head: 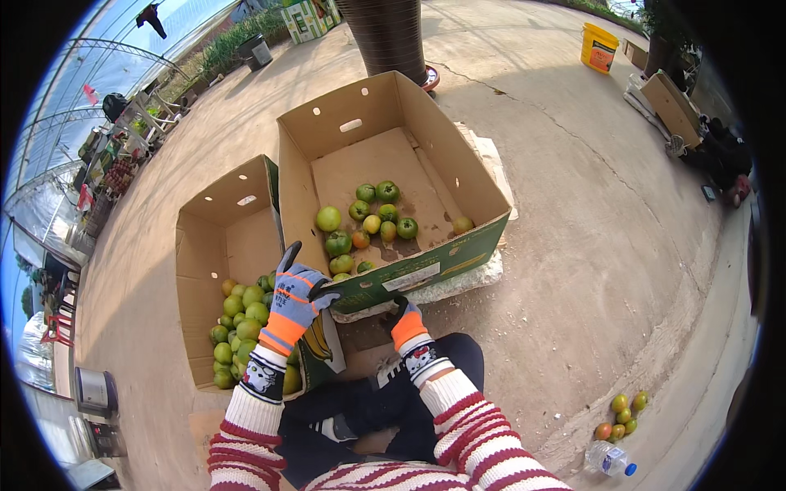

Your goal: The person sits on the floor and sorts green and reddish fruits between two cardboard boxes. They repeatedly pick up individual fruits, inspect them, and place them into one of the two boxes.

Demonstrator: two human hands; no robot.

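Observation:
My left hand, in a grey-blue and orange glove with black fingertips, grips the near left corner of a large green cardboard box. At the lower edge of that box's near wall is my right hand, gloved alike; its dark fingertips are hard to make out. Inside the large box, green tomatoes and a few orange-tinged ones gather towards the near left, while one tomato sits by the right wall. A second cardboard box stands at the left, holding many green tomatoes in its near part.
White foam lies under the large box. Several loose tomatoes and a clear plastic bottle rest on the concrete floor at the lower right. Behind the box stands a large dark brown pot. A yellow bucket is farther off.

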